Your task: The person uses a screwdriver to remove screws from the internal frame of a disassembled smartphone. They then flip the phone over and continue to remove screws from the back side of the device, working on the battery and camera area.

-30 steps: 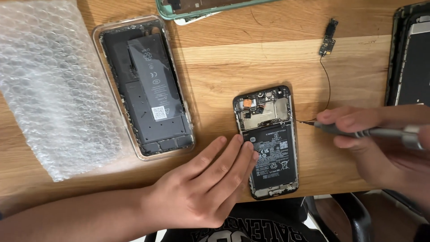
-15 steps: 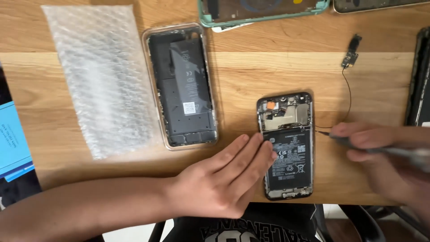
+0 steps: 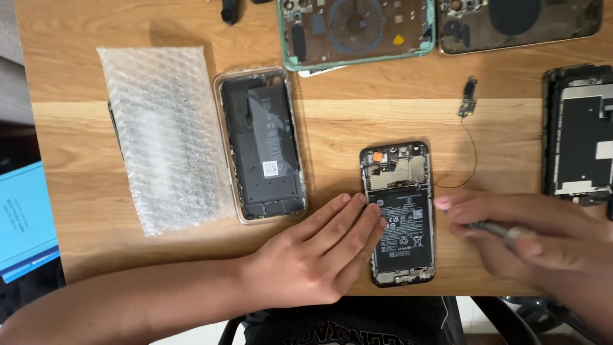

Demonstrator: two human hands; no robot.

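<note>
A small opened phone with its battery and circuit board exposed lies on the wooden table. My left hand rests flat, fingers pressing the phone's left edge. My right hand grips a metal screwdriver whose tip sits at the phone's right edge, about level with the top of the battery. The screwdriver is blurred.
A larger opened phone lies left of centre beside a sheet of bubble wrap. Two phone back shells sit at the far edge. A small connector with a thin black cable, a dark frame at right, a blue booklet at left.
The view has shifted, so everything sits further right and lower in frame. My left hand stays on the phone; my right hand with the screwdriver has slid slightly lower along the phone's right edge.
</note>
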